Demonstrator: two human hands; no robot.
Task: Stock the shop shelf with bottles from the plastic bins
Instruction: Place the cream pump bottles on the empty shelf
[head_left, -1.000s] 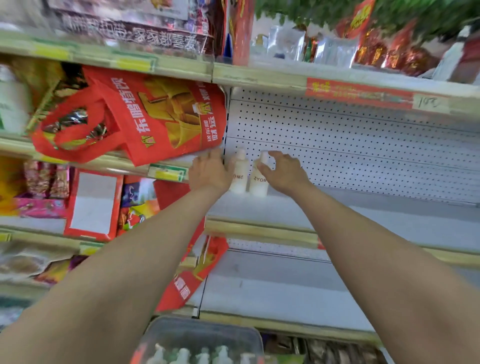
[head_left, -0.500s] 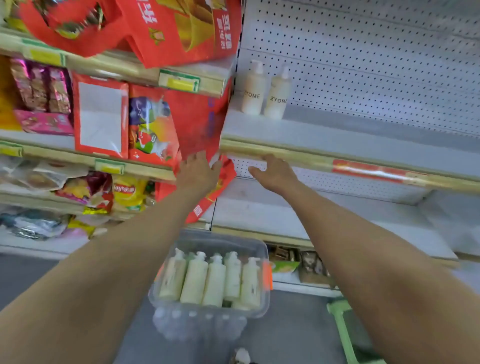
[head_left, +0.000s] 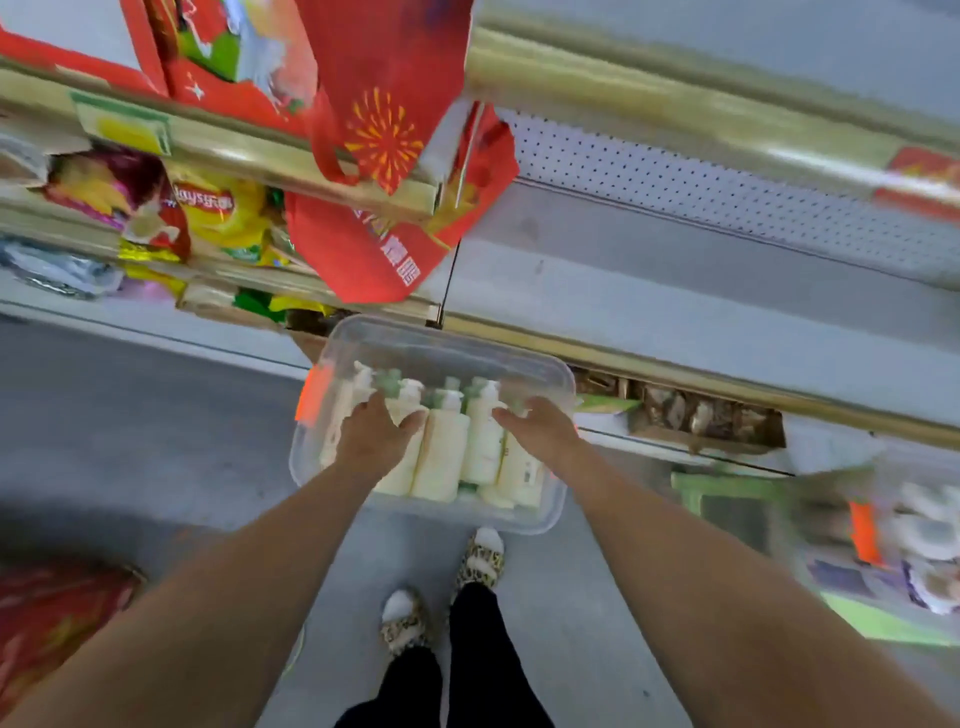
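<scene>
I have both hands down at the clear plastic bin (head_left: 431, 343), which sits on the floor (head_left: 156, 415). The left hand (head_left: 379, 436) lies over the cream bottles (head_left: 441, 457) at the bin's left end, fingers spread and curled round none of them. The right hand (head_left: 543, 431) is over the bin's right end, likewise spread and gripping nothing. The bottles lie side by side inside the bin. Beyond the bin runs the grey shelf (head_left: 675, 332), and a red bag (head_left: 374, 244) hangs above the bin.
</scene>
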